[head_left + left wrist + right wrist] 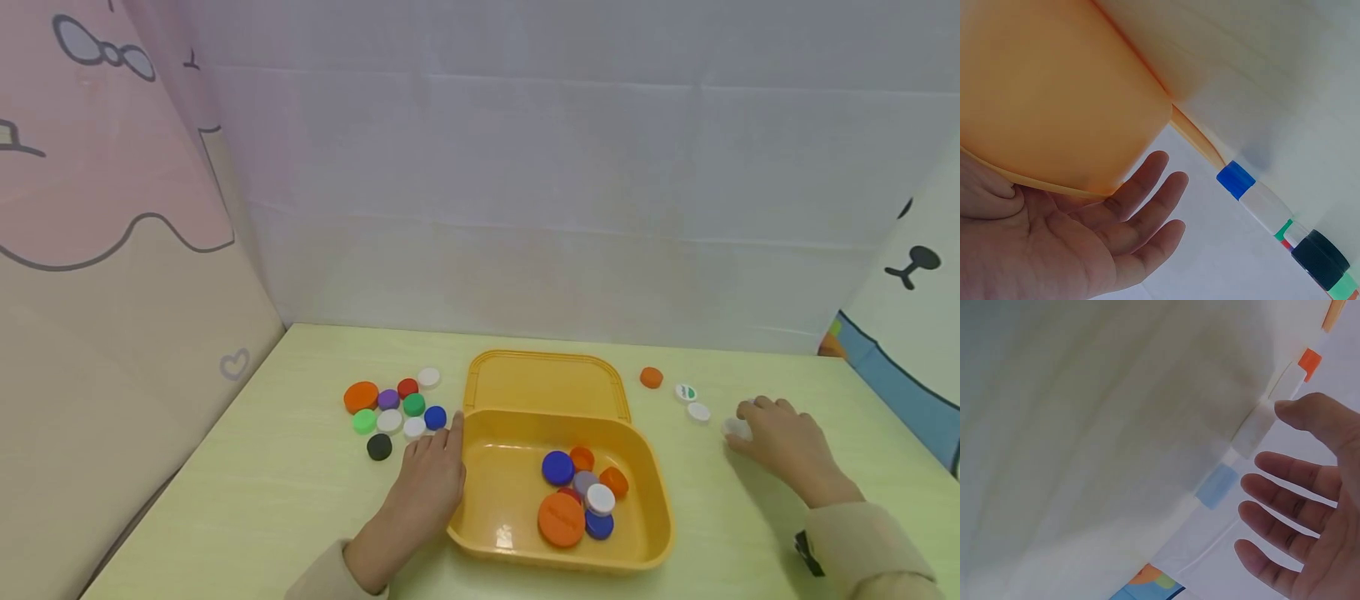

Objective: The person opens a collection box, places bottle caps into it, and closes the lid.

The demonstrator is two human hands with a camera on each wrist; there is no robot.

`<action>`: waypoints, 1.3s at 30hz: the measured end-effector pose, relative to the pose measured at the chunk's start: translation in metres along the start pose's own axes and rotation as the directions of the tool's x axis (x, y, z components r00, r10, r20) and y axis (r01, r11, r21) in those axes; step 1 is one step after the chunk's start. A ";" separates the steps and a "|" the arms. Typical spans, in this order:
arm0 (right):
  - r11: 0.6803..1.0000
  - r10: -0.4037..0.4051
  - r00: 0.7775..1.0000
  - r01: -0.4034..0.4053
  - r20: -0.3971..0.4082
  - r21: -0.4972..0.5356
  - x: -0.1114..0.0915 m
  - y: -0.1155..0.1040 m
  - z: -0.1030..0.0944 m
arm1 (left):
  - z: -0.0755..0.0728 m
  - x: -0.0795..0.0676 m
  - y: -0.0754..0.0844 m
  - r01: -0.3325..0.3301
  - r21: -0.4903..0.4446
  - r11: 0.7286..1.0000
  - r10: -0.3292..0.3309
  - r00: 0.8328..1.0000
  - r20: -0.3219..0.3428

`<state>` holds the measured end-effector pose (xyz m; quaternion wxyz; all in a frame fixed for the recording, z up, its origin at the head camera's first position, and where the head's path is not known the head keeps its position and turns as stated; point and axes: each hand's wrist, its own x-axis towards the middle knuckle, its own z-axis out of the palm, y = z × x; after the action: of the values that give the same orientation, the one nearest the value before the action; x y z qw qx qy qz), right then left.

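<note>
A yellow plastic box [495, 483] holds bottle caps, among them a large orange cap [561, 520], blue caps and a white cap [600, 500]. My left hand [427, 479] rests against the box's left wall; the left wrist view shows its fingers [1141, 184] extended and loosely spread beside the box. Over at the right, my right hand [787, 442] reaches over a white cap [737, 428]. In the right wrist view the thumb lies by a white cap [1256, 430], the other fingers apart from it. A light blue cap [1217, 486] stands near those fingers.
Left of the box lie several loose caps, including an orange one [362, 397], a black one [379, 447] and a blue one [436, 417]. The yellow lid [546, 383] lies behind the box. An orange cap [651, 377] and white caps [698, 412] lie to its right.
</note>
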<state>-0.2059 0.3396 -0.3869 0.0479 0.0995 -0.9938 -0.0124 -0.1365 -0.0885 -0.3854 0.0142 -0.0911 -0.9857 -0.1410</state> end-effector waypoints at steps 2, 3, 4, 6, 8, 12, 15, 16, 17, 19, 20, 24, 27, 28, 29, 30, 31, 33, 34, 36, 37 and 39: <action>1.000 0.005 1.000 -0.005 0.012 0.000 0.001 0.001 0.001 | 0.000 0.000 0.000 -0.004 0.001 1.000 0.004 1.000 -0.005; 1.000 0.008 1.000 -0.008 0.019 0.002 0.001 0.001 0.001 | 0.001 -0.001 0.000 -0.006 0.001 1.000 0.006 1.000 -0.007; 1.000 0.008 1.000 -0.008 0.021 0.004 0.001 0.001 0.001 | 0.001 -0.001 0.000 -0.008 0.003 1.000 0.008 1.000 -0.009; 1.000 0.010 1.000 -0.011 0.027 0.008 0.001 0.002 0.001 | 0.001 -0.001 0.000 -0.011 0.006 1.000 0.011 1.000 -0.011; 1.000 0.010 1.000 -0.010 0.028 0.012 0.001 0.002 0.000 | 0.001 -0.001 0.000 -0.010 0.007 1.000 0.010 1.000 -0.009; 1.000 0.013 0.999 -0.013 0.035 0.016 0.001 0.003 0.000 | 0.001 -0.001 0.000 -0.009 0.006 1.000 0.009 1.000 -0.007; 1.000 0.019 0.999 -0.020 0.048 0.021 0.001 0.003 0.000 | 0.001 -0.001 0.000 -0.009 0.003 1.000 0.009 1.000 -0.012; 1.000 0.021 0.998 -0.022 0.052 0.022 0.001 0.003 0.000 | 0.001 -0.001 0.000 -0.010 0.002 1.000 0.010 1.000 -0.014; 0.999 0.021 0.998 -0.023 0.055 0.023 0.002 0.003 0.000 | 0.001 -0.001 0.000 -0.010 0.002 1.000 0.010 1.000 -0.016; 0.999 0.025 0.998 -0.026 0.058 0.028 0.002 0.003 -0.001 | 0.001 -0.001 0.000 -0.011 0.002 1.000 0.011 1.000 -0.018; 0.999 0.027 0.998 -0.029 0.059 0.032 0.002 0.003 -0.001 | 0.001 -0.001 0.000 -0.012 0.003 1.000 0.012 1.000 -0.018; 0.999 0.024 0.999 -0.026 0.048 0.038 0.001 0.002 -0.002 | 0.001 -0.001 -0.001 -0.015 0.008 1.000 0.016 1.000 -0.021; 0.999 0.013 1.000 -0.014 0.027 0.031 0.001 0.001 -0.002 | 0.001 0.000 -0.001 -0.019 0.010 1.000 0.020 0.999 -0.026; 1.000 0.007 1.000 -0.007 0.020 0.028 0.000 0.000 -0.003 | 0.001 0.000 -0.001 -0.020 0.010 1.000 0.020 0.999 -0.026; 1.000 0.000 1.000 0.000 0.014 0.023 0.000 -0.001 -0.003 | 0.001 0.000 -0.001 -0.021 0.010 1.000 0.021 0.999 -0.027; 1.000 -0.006 1.000 0.006 0.007 0.019 0.000 -0.002 -0.004 | 0.001 0.000 -0.001 -0.022 0.009 1.000 0.022 0.999 -0.028; 1.000 -0.013 1.000 0.013 0.000 0.012 0.000 -0.003 -0.005 | 0.001 0.000 -0.001 -0.022 0.009 1.000 0.022 0.999 -0.029; 1.000 -0.026 1.000 0.026 -0.008 0.000 -0.001 -0.007 -0.008 | 0.000 -0.001 -0.001 -0.022 0.009 1.000 0.023 0.999 -0.030; 0.999 -0.034 0.999 0.034 -0.011 -0.006 -0.001 -0.010 -0.010 | 0.000 -0.001 -0.001 -0.023 0.010 1.000 0.024 0.999 -0.031; 0.999 -0.050 0.998 0.049 -0.025 -0.015 -0.002 -0.015 -0.014 | 0.000 -0.001 -0.001 -0.026 0.012 1.000 0.027 0.999 -0.034; 0.998 -0.059 0.998 0.059 -0.036 -0.021 -0.003 -0.018 -0.016 | 0.000 -0.001 -0.001 -0.027 0.012 1.000 0.028 0.999 -0.036; 0.996 -0.082 0.995 0.081 -0.061 -0.025 -0.004 -0.024 -0.020 | 0.000 -0.001 -0.001 -0.028 0.013 1.000 0.028 0.999 -0.037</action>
<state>-0.1956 0.3167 -0.3680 0.0793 0.1397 -0.9868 -0.0227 -0.1358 -0.0894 -0.3858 0.0349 -0.1023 -0.9847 -0.1365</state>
